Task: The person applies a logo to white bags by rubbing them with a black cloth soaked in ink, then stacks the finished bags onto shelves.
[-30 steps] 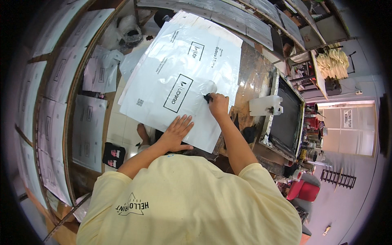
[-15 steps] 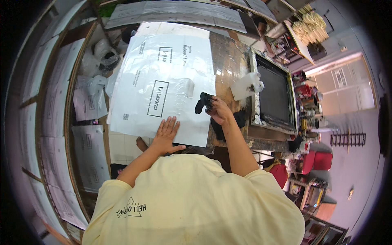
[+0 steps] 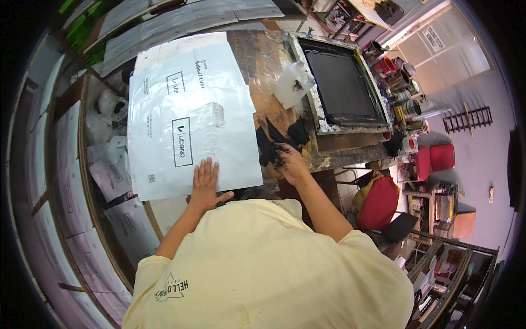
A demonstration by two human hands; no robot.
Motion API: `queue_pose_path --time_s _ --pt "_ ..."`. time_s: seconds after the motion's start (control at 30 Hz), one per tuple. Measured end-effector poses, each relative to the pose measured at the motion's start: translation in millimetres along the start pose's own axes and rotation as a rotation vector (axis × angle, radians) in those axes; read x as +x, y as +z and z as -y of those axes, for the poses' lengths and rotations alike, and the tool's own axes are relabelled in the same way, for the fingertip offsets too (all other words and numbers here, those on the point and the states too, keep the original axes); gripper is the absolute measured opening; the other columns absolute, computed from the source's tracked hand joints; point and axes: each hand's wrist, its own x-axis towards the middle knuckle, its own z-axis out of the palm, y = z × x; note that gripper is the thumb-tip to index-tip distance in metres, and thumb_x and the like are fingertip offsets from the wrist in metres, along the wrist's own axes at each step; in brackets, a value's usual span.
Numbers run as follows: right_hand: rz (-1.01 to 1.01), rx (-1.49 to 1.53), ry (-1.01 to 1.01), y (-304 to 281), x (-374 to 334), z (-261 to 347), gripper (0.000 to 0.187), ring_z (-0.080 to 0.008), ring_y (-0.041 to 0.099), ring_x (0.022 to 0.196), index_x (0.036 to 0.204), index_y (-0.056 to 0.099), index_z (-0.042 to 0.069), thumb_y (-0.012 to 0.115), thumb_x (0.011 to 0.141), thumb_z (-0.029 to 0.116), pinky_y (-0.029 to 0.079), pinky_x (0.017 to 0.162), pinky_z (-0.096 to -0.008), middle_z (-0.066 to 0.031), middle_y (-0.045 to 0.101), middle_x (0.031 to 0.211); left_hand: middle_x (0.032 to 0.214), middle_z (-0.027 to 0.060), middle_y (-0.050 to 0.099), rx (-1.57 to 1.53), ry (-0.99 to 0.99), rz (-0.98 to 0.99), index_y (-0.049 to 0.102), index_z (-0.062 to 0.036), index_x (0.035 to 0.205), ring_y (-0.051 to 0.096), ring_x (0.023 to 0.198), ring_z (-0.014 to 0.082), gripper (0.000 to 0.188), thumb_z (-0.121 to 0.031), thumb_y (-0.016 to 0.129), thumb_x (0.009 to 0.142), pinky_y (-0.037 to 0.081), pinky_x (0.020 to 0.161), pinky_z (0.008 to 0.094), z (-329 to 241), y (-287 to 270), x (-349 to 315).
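A white plastic bag (image 3: 230, 148) with black print lies flat on the worktable, on top of other white sheets. My left hand (image 3: 205, 185) rests on its near edge, palm down with the fingers stretched out. Just off the bag's right edge, my right hand (image 3: 290, 163) pinches a crumpled black cloth (image 3: 267, 152); its fingertips are stained black. More black cloth (image 3: 297, 132) lies on the wood beyond that hand. A translucent plastic jug (image 3: 294, 85) with dark smears stands farther back, beside a framed printing screen (image 3: 345, 82) with a dark mesh.
The wooden worktable (image 3: 263, 60) is stained and worn. Racks (image 3: 76, 159) holding white printed bags run along the left and far sides. Several ink cans (image 3: 402, 82) line the screen's right side. A red chair (image 3: 433, 157) stands at the right.
My right hand and the black cloth have moved off the bag to its right side. My left hand stays flat on the near edge. The whole view has turned to the right.
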Motion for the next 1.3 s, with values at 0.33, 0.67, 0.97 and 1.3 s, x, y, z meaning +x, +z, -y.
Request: queue_pose_path --time_s 0.33,0.67,0.97,1.3 --pt "-0.432 -0.144 -0.434 -167.7 -17.0 37.9 0.025 -0.0171 0.069 0.095 0.124 0.061 0.002 0.059 0.099 0.000 0.056 0.080 -0.0315 -0.0082 0.071 0.109 0.173 0.0264 0.005 0.050 -0.010 -0.005 0.017 0.0020 0.165 -0.004 0.161 0.0403 0.120 -0.083 0.050 0.088 -0.006 0.128 0.0539 -5.3 -1.0 1.8" --pt "-0.679 -1.341 -0.697 -131.3 -36.8 29.1 0.026 -0.0344 0.067 0.101 0.113 0.070 0.004 0.069 0.087 0.001 0.051 0.091 -0.0411 -0.0160 0.072 0.102 0.173 0.0260 0.005 0.061 -0.010 -0.004 0.016 0.0014 0.165 -0.003 0.161 0.0406 0.117 -0.081 0.050 0.090 -0.004 0.128 0.0545 -4.8 -6.2 -2.0" --pt "-0.554 -1.741 -0.933 -87.9 -26.2 46.7 0.030 -0.0378 0.062 0.103 0.115 0.071 0.006 0.073 0.086 0.010 0.050 0.089 -0.0491 -0.0152 0.067 0.111 0.173 0.0255 0.004 0.055 -0.012 -0.004 0.017 0.0015 0.165 -0.003 0.161 0.0402 0.116 -0.081 0.049 0.090 -0.005 0.129 0.0537 -6.0 -5.0 -2.5" --pt "-0.550 -1.673 -0.636 -42.1 36.4 82.6 0.022 -0.0404 0.069 0.101 0.110 0.071 0.002 0.067 0.092 0.015 0.054 0.089 -0.0510 -0.0215 0.071 0.103 0.173 0.0259 0.008 0.024 -0.014 -0.026 0.020 0.0019 0.164 0.000 0.161 0.0412 0.115 -0.082 0.047 0.091 -0.004 0.129 0.0533 -4.6 -7.6 -5.6"
